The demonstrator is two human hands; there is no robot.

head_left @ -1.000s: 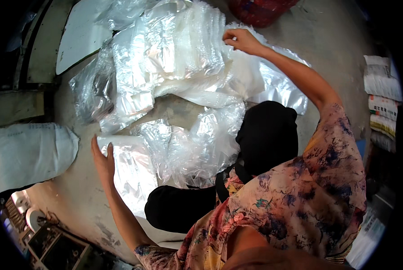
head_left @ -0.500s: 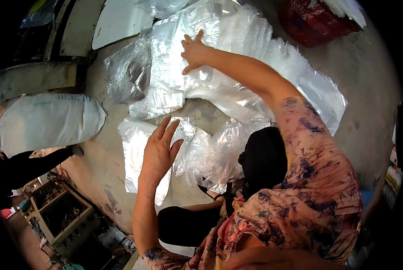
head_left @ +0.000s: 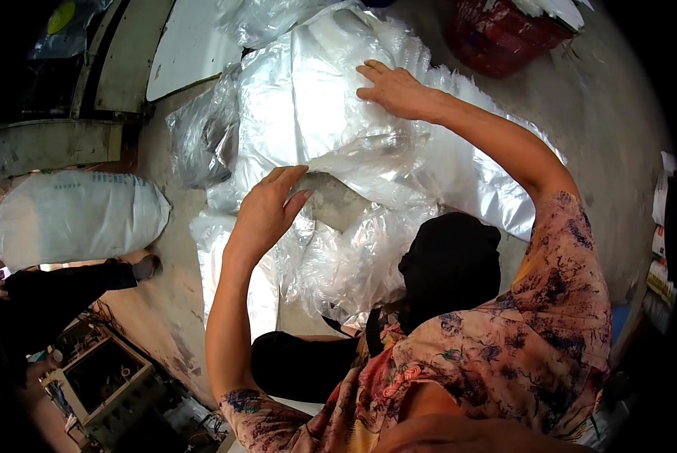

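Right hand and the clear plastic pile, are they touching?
Touching. The head view shows the right hand lying palm down, fingers spread, on the plastic pile, with no gap under the fingers.

Likely a workshop: concrete floor, plastic sheeting.

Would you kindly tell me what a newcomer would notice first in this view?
First, the heap of clear plastic bags spread over the concrete floor at centre. The right hand lies flat on top of the heap, while the left hand reaches to its near edge. A stuffed white sack lies at left, a red basket at the top.
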